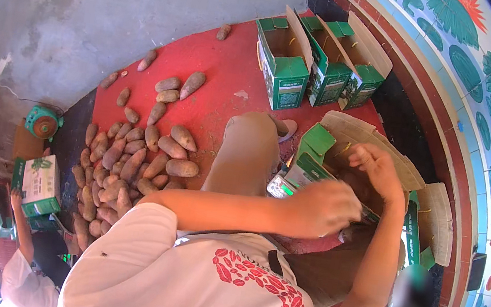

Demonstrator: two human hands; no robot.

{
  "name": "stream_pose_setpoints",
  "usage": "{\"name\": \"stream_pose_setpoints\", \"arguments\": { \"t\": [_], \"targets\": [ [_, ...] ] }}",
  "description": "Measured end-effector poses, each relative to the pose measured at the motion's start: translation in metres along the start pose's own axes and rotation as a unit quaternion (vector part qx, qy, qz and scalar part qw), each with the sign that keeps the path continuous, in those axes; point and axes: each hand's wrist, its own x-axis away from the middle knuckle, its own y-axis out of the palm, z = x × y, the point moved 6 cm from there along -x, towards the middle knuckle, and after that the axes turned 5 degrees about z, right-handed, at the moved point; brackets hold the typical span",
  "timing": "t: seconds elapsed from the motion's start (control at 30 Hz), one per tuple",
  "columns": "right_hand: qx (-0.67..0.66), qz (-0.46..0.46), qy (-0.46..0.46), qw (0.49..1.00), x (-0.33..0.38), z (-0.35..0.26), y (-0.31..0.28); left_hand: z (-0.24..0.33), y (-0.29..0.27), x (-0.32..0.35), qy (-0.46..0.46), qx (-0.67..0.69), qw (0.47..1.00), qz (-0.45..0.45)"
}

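- Green-and-white carton [314, 154] lies open in front of the person, just right of the bent knee [245, 153], flaps spread, on a heap of flattened brown cardboard [432, 211].
- Left hand [326, 207] reaches across the body to the carton's near edge, fingers curled inward; whether it grips anything I cannot tell, since the palm faces away.
- Right hand [375, 165] hovers over the carton's mouth with fingers bent and loosely together; what it holds, if anything, is hidden.
- Carton's inside is dark and mostly covered by both hands, so its contents cannot be made out.
- White shirt with a red print [227, 283] fills the lower middle of the view and blocks the floor beneath.
- Pile of brown sweet potatoes [124, 168] lies on the red mat [226, 69] to the left of the knee, well apart from the carton; loose ones trail off toward the far left edge of the mat.
- Another person [15, 272] sits at lower left, holding up a closed green-and-white box [37, 184].
- Small green round device [43, 122] sits on the grey concrete floor [122, 4] beyond the pile.
- Three open green cartons [318, 63] stand upright in a row at the far end of the mat, beside a painted tiled wall [488, 81].
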Motion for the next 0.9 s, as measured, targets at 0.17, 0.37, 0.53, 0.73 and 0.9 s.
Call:
{"name": "stream_pose_setpoints", "arguments": {
  "t": [0.17, 0.37, 0.53, 0.73, 0.9],
  "targets": [
    [-0.044, 0.123, -0.019, 0.991, -0.001, 0.004, -0.041, 0.031, 0.082, -0.001, 0.005, 0.142, 0.981, -0.129],
    [-0.069, 0.227, -0.031, 0.971, 0.009, 0.01, -0.087, 0.055, 0.117, 0.001, -0.001, 0.178, 0.97, -0.164],
    [-0.11, 0.295, -0.028, 0.949, 0.022, 0.013, -0.11, 0.074, 0.118, 0.022, 0.126, 0.124, 0.975, -0.132],
    [-0.087, 0.354, -0.013, 0.931, 0.034, 0.018, -0.127, 0.1, 0.14, 0.031, 0.314, -0.008, 0.941, -0.127],
    [-0.076, 0.35, -0.01, 0.933, 0.033, 0.022, -0.126, 0.11, 0.142, 0.019, 0.32, -0.011, 0.945, -0.07]
  ]
}}
